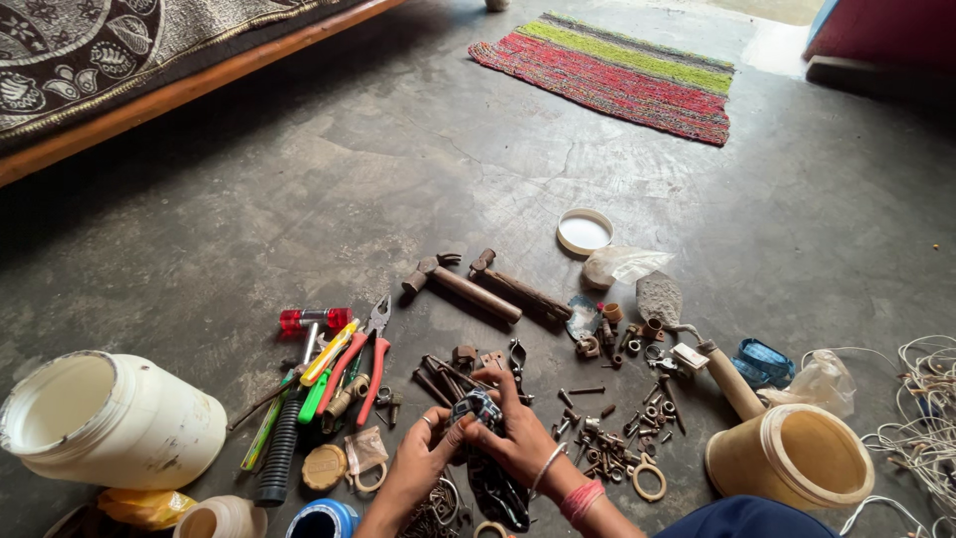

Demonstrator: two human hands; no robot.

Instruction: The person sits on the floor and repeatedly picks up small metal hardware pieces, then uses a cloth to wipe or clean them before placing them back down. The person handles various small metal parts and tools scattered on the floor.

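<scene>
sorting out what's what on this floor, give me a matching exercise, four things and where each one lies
Things:
1. white jar
2. striped rug
3. trowel
4. red-handled pliers

Places:
A. far across the floor, top of the view
B. lying on its side at the left edge
C. right of the rusty bolts, wooden handle toward the tan jar
D. left of the hands, beside the green and yellow tools

Pairs: 1-B, 2-A, 3-C, 4-D

Both hands, left hand and right hand, hold one small dark part between them.
</scene>
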